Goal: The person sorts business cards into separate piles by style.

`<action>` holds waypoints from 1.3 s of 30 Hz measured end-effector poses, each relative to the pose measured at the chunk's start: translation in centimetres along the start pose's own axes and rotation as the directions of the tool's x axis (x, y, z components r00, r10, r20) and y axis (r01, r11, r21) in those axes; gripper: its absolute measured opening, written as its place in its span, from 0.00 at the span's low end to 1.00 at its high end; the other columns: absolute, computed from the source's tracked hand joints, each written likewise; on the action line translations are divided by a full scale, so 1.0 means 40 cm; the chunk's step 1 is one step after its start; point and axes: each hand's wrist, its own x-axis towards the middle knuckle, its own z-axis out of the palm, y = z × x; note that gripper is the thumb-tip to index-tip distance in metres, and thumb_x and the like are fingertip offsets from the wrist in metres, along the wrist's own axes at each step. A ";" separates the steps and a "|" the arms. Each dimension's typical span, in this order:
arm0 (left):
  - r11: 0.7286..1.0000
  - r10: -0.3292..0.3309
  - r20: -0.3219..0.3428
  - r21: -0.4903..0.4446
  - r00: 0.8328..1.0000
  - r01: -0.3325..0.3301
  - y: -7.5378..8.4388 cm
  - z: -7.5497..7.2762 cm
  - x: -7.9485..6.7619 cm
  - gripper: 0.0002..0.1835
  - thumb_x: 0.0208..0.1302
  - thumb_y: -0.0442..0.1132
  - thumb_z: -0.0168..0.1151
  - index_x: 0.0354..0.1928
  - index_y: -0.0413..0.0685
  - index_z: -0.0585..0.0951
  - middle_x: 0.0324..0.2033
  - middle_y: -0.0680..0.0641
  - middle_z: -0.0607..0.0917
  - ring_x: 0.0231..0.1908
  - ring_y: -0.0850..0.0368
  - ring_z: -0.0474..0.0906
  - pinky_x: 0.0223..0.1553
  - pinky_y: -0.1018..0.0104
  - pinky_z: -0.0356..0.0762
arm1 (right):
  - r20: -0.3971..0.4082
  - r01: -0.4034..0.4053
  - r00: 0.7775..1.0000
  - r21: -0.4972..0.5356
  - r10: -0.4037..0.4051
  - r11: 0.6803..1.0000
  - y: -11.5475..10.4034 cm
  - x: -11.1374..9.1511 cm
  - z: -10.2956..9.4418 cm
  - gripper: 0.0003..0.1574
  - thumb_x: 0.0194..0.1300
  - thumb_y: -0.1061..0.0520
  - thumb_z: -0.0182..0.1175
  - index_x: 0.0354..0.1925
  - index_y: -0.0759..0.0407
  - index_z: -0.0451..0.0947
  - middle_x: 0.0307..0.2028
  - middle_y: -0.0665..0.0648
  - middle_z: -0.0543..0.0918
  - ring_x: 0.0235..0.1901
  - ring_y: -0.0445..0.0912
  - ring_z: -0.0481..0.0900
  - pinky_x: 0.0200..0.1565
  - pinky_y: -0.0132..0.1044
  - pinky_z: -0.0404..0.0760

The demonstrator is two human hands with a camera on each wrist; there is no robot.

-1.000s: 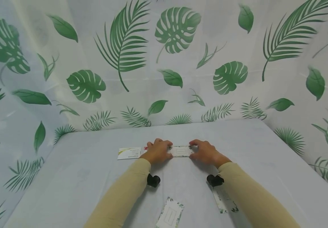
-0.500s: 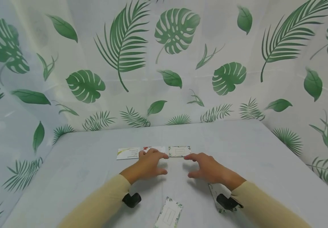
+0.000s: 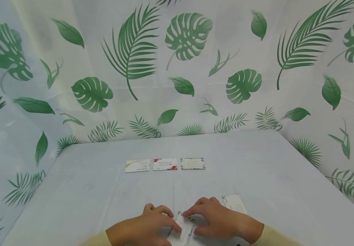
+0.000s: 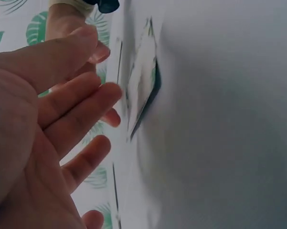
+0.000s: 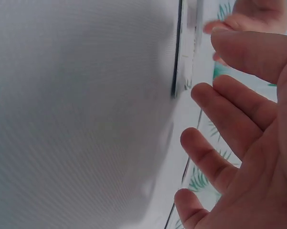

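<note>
A white business card with a green leaf border [image 3: 186, 229] lies tilted on the table near the front, between my two hands. On its left is my left hand [image 3: 147, 225], its fingers spread and loosely bent over the card's left side. My right hand [image 3: 218, 218] hovers at the card's right edge, fingers extended towards it. The left wrist view shows the card [image 4: 142, 76] just off the fingertips, with nothing in the grasp. Relaxed, slightly parted fingers [image 5: 219, 114] also hold nothing in the right wrist view.
Farther back, three cards lie in a row: one with a yellow curve [image 3: 137, 165], one with red flowers [image 3: 165, 164] and one leaf-bordered [image 3: 193, 163]. Another card [image 3: 235, 203] sits partly behind my right hand. A leaf-printed curtain [image 3: 177, 68] surrounds the white table [image 3: 81, 191].
Both hands have let go of the leaf-bordered card at the row's right end. They have drawn back towards me, down to the near card. The row of cards is now uncovered.
</note>
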 end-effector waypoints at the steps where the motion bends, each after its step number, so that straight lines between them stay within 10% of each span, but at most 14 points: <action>1: 1.000 0.002 0.021 0.000 1.000 -0.002 0.001 0.004 -0.004 0.19 0.55 0.57 0.57 0.50 0.70 0.76 0.47 0.63 0.70 0.49 0.60 0.60 0.37 0.60 0.53 | 0.003 -0.004 1.000 -0.004 0.004 1.000 -0.001 -0.001 0.002 0.25 0.55 0.45 0.60 0.53 0.37 0.72 0.46 0.34 0.72 0.45 0.39 0.65 0.44 0.45 0.64; 10: 0.985 0.047 -0.082 0.170 0.995 -0.032 -0.033 0.019 -0.011 0.22 0.55 0.55 0.58 0.54 0.69 0.74 0.47 0.69 0.73 0.54 0.58 0.61 0.37 0.55 0.53 | 0.008 -0.041 0.999 -0.021 0.041 0.999 0.009 -0.023 0.017 0.25 0.55 0.42 0.59 0.53 0.36 0.72 0.44 0.34 0.71 0.45 0.40 0.64 0.42 0.44 0.62; 15: 0.995 -0.036 -0.147 0.092 0.988 0.050 -0.049 0.025 -0.003 0.27 0.53 0.59 0.58 0.56 0.67 0.71 0.49 0.70 0.72 0.56 0.59 0.59 0.41 0.49 0.51 | -0.042 -0.083 0.996 -0.026 0.082 0.996 0.013 -0.030 0.024 0.26 0.53 0.40 0.61 0.52 0.36 0.72 0.44 0.35 0.71 0.45 0.42 0.63 0.42 0.44 0.62; 22: 0.959 -0.188 -0.330 0.141 0.925 0.245 -0.042 0.037 0.000 0.29 0.41 0.61 0.66 0.48 0.62 0.76 0.43 0.69 0.74 0.50 0.58 0.61 0.42 0.46 0.48 | -0.211 -0.057 0.977 -0.147 0.025 0.988 0.013 0.000 0.041 0.32 0.51 0.40 0.62 0.54 0.46 0.71 0.48 0.37 0.73 0.46 0.40 0.65 0.42 0.44 0.60; 27: 0.935 -0.266 -0.325 0.141 0.908 0.324 -0.040 0.043 0.007 0.25 0.42 0.59 0.67 0.45 0.62 0.77 0.39 0.67 0.75 0.46 0.58 0.61 0.41 0.46 0.50 | -0.196 -0.086 0.979 -0.168 0.052 0.982 0.015 0.020 0.046 0.33 0.49 0.36 0.61 0.53 0.46 0.72 0.46 0.37 0.73 0.45 0.41 0.65 0.42 0.44 0.59; 39: 0.939 -0.250 -0.439 0.107 0.863 0.326 -0.055 -0.006 0.063 0.25 0.46 0.55 0.67 0.48 0.60 0.77 0.39 0.66 0.77 0.47 0.59 0.62 0.43 0.48 0.49 | -0.311 -0.175 0.945 -0.202 0.106 0.964 0.013 0.036 -0.004 0.30 0.49 0.43 0.64 0.51 0.49 0.73 0.45 0.42 0.76 0.46 0.42 0.67 0.45 0.48 0.59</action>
